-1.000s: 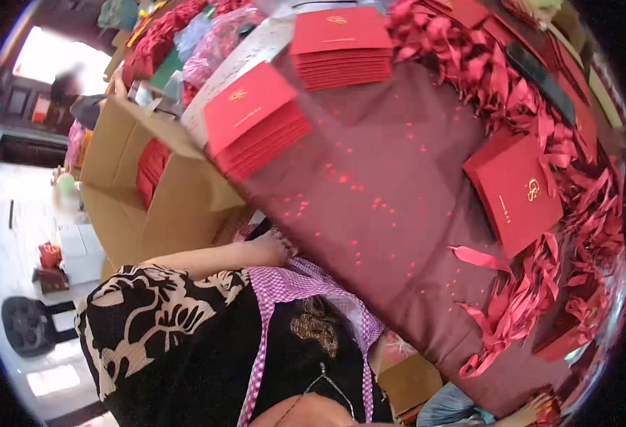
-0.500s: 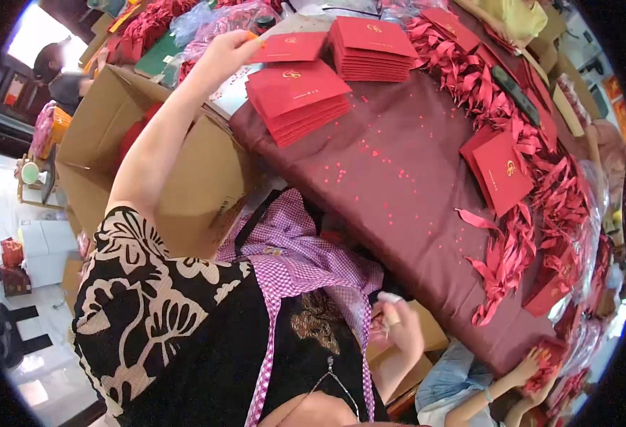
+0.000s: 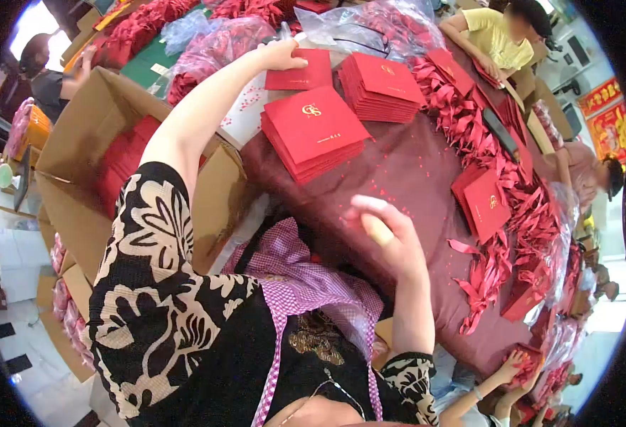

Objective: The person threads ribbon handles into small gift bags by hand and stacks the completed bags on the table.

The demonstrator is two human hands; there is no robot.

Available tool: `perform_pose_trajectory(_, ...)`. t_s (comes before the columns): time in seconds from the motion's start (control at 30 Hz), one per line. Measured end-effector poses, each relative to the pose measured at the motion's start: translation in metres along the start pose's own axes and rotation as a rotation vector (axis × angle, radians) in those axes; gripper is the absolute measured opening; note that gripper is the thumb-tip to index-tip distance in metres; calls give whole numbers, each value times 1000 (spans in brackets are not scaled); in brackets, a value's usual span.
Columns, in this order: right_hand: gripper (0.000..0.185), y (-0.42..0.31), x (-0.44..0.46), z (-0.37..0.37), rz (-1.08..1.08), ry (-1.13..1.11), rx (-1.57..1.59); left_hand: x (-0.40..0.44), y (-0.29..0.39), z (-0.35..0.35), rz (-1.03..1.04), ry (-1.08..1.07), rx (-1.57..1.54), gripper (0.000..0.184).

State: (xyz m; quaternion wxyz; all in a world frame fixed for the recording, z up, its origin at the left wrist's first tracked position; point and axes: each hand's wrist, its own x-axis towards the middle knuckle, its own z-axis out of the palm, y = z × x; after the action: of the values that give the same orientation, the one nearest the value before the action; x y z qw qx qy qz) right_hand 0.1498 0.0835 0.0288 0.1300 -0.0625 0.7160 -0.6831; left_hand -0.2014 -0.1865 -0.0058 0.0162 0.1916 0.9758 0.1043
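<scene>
My left hand (image 3: 284,55) reaches across to the far left corner of the table. Its fingers are closed on the edge of a flat red envelope (image 3: 311,75), thumb on top. Nearer to me lies a stack of red envelopes (image 3: 316,124) with gold lettering; another stack (image 3: 380,89) stands to its right. Above the near table edge hovers my right hand (image 3: 396,242), fingers loosely bent and apart, with pale wraps on some. Nothing shows in it, though its fingertips are blurred.
An open cardboard box (image 3: 78,153) with red items inside stands left of the table. Red ribbons (image 3: 469,117) are heaped along the far right side. Small red dots lie scattered over the dark red tablecloth (image 3: 427,245). Co-workers, one in a yellow shirt (image 3: 494,43), sit around the table.
My right hand has risen from beside my apron to above the table edge. My left hand stays at the envelope, its thumb now lying on it. The view has shifted slightly.
</scene>
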Motion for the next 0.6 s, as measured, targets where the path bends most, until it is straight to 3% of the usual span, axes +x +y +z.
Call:
perform_pose_trajectory(0.07,32,2,16,8,134,43,208,5,6,3,5,-121,55,69)
perform_pose_trajectory(0.23,45,17,38,16,228,130,336,1,2,4,22,120,328,75)
perform_pose_trajectory(0.3,52,18,46,14,239,142,408,6,-9,-4,-83,5,156,71)
perform_pose_trajectory(0.33,53,16,49,14,247,151,445,3,-20,-5,-65,84,1,61)
perform_pose_trajectory(0.43,53,20,51,9,224,144,495,-5,-43,-29,-18,121,-93,44)
perform_pose_trajectory(0.5,52,23,52,9,205,143,522,-24,-65,-62,3,140,-450,26)
perform_pose_trajectory(0.57,53,28,51,6,210,142,510,-22,-95,-72,-139,108,-834,21)
perform_pose_trajectory(0.6,53,31,51,5,206,149,518,-22,-92,-74,-132,102,-827,21)
